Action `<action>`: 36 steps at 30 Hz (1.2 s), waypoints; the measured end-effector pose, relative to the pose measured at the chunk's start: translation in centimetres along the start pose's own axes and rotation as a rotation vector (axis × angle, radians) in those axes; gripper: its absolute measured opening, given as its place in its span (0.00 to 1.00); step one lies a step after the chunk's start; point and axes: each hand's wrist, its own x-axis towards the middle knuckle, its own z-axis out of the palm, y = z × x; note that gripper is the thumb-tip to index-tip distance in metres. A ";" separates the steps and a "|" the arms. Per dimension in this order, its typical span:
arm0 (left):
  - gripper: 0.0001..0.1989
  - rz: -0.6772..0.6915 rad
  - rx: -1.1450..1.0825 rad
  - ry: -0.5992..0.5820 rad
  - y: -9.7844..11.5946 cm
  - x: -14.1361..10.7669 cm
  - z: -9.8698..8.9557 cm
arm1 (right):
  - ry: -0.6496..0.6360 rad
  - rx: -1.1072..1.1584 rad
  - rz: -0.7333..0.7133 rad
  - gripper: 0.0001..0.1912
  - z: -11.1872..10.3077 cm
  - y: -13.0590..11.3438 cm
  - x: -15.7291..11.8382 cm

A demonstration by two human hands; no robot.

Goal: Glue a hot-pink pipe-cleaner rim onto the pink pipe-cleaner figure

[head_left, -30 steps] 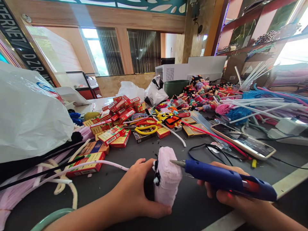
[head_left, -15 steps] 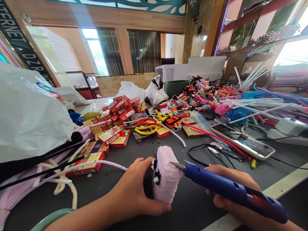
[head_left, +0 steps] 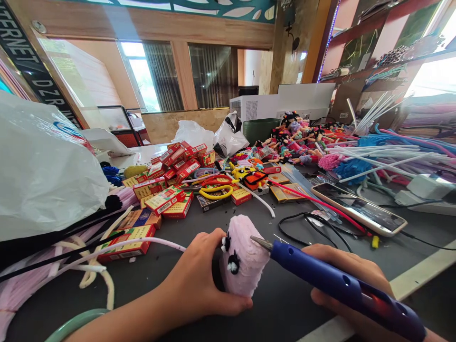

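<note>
My left hand (head_left: 203, 275) is closed around a pale pink fuzzy block (head_left: 245, 256), thumb below and fingers behind its left side. Two small black-and-white tufts, like eyes (head_left: 233, 264), sit on its left face. A blue glue gun (head_left: 320, 275) with a pointed metal nozzle (head_left: 261, 243) is gripped by my right hand (head_left: 351, 268), partly hidden behind the tool's body. The nozzle's tip meets the block's top face in view; actual contact is hard to tell. A reddish glow shows inside the gun's rear part.
Small red-and-yellow boxes (head_left: 171, 197) pile up beyond my left hand. Pink and black fuzzy stems (head_left: 21, 285) and a white plastic bag (head_left: 46, 166) lie left. A phone (head_left: 359, 209), black cable (head_left: 302, 216), and white power strip (head_left: 423, 202) are right; small dolls (head_left: 295, 137) heap behind.
The pink block has tilted and turned slightly, showing more of its face with the eyes. The glue gun has shifted a little, its nozzle still at the block's top.
</note>
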 end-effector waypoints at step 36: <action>0.43 0.063 0.002 -0.015 -0.8 0.2 0.7 | 0.104 0.133 0.195 0.08 0.6 1.0 -0.1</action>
